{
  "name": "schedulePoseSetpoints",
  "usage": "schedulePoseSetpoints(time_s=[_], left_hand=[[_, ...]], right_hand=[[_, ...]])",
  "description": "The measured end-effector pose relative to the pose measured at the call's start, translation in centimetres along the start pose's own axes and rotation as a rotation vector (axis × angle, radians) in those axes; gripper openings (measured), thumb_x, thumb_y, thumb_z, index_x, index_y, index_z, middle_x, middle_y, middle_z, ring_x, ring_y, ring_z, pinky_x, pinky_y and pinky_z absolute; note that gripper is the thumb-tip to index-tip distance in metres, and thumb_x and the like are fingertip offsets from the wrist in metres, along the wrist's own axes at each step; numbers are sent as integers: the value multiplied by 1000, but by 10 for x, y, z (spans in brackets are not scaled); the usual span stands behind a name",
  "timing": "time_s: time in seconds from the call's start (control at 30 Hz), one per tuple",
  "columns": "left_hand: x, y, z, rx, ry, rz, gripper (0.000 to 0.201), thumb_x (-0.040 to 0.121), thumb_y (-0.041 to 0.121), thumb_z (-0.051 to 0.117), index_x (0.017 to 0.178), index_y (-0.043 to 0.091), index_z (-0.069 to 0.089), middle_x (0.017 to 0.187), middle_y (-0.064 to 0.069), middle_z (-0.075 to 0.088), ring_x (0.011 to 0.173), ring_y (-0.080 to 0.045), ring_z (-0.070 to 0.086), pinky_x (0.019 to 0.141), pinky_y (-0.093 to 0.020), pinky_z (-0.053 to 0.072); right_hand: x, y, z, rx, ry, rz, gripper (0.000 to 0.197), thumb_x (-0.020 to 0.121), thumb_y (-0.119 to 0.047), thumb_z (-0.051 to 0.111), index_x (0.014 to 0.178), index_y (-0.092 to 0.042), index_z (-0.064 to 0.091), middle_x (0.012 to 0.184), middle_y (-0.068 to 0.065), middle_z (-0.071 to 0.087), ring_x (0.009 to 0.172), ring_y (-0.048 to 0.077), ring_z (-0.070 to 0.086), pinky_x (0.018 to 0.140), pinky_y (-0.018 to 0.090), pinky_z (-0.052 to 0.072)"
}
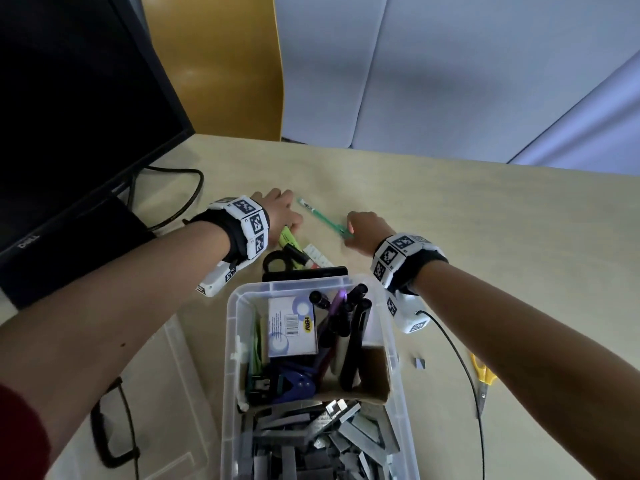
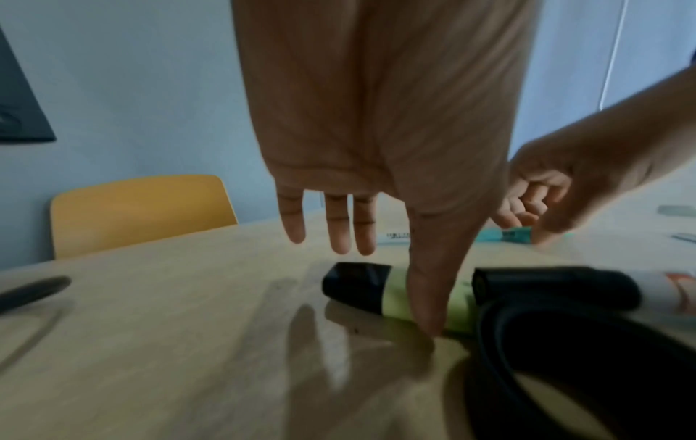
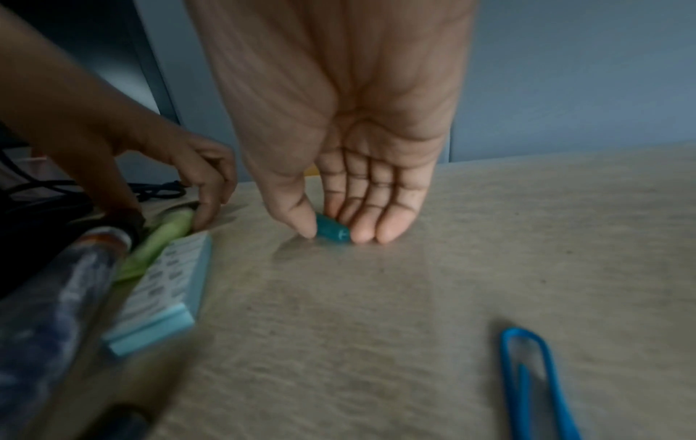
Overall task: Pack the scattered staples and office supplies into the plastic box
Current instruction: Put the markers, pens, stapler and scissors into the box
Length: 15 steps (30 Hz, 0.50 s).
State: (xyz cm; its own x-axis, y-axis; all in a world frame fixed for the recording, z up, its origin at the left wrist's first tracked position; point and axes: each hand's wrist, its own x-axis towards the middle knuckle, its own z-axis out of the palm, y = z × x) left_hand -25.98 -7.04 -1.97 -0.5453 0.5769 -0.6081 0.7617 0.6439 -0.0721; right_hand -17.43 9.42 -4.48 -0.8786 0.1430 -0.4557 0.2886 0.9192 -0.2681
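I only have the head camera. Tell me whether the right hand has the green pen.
Observer: Yes. The right hand pinches the pen by its cap end between thumb and fingers, low against the table.
Operator: Report the left hand.
Observer: The left hand has its thumb tip on the highlighter; three fingers hang straight, off it.
Operator: Name anything loose I'm missing.
Observer: A blue paper clip lies on the table near the right wrist.
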Motion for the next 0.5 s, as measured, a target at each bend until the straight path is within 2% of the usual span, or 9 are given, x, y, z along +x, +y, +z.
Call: schedulePoseSetpoints(time_s=[0.1, 0.17, 0.23, 0.27, 0.33, 0.43, 0.5], left_hand=[[0, 3, 7, 16, 7, 27, 18, 83, 15, 55, 95, 25, 48, 106, 0, 35, 107, -22, 37, 83, -33, 31], [-1, 5, 8, -56, -26, 31, 18, 84, 11, 54, 91, 25, 44, 100, -1, 45, 97, -24, 48, 80, -33, 39], [-3, 5, 6, -147, -65, 31, 20, 86, 12, 54, 103, 24, 53, 102, -6, 59, 91, -26, 57, 79, -33, 45], [-4, 5, 5, -176, -86, 27, 25, 88, 12, 53, 111, 21, 56, 105, -8, 62, 92, -27, 59, 78, -31, 45], [-6, 4, 2, -215, -96, 14, 24, 91, 12, 50, 114, 13, 56, 107, -9, 62, 88, -25, 56, 75, -29, 41], [-11, 1, -7, -348, -51, -7, 19, 92, 12, 53, 110, 7, 55, 94, -8, 59, 79, -22, 52, 65, -25, 38], [-14, -1, -11, -415, -14, -34, 16, 91, 14, 55, 106, 8, 56, 74, -3, 55, 61, -17, 49, 52, -22, 35]], right_hand=[[1, 4, 2, 95, -6, 8, 24, 86, -17, 60, 105, -4, 56, 111, 15, 58, 99, 28, 52, 72, 27, 36], [-1, 8, 2, 227, 59, -7, 19, 84, -14, 62, 100, -4, 59, 105, 15, 61, 95, 26, 53, 71, 25, 36], [-4, 12, -1, 392, 159, -37, 12, 82, -11, 64, 92, -4, 63, 94, 13, 66, 84, 23, 59, 71, 24, 41], [-7, 12, -5, 492, 205, -52, 10, 82, -11, 65, 89, -4, 65, 86, 12, 68, 74, 18, 60, 70, 24, 45], [-13, 12, -14, 700, 280, -75, 7, 81, -10, 67, 85, -4, 66, 71, 5, 65, 58, 10, 57, 65, 22, 48], [-19, 9, -30, 939, 368, -99, 1, 81, -7, 67, 81, -7, 66, 63, 3, 58, 54, 10, 51, 62, 24, 47], [-19, 8, -39, 968, 450, -120, 2, 83, -9, 65, 82, -9, 67, 63, 1, 57, 56, 11, 49, 64, 27, 47]])
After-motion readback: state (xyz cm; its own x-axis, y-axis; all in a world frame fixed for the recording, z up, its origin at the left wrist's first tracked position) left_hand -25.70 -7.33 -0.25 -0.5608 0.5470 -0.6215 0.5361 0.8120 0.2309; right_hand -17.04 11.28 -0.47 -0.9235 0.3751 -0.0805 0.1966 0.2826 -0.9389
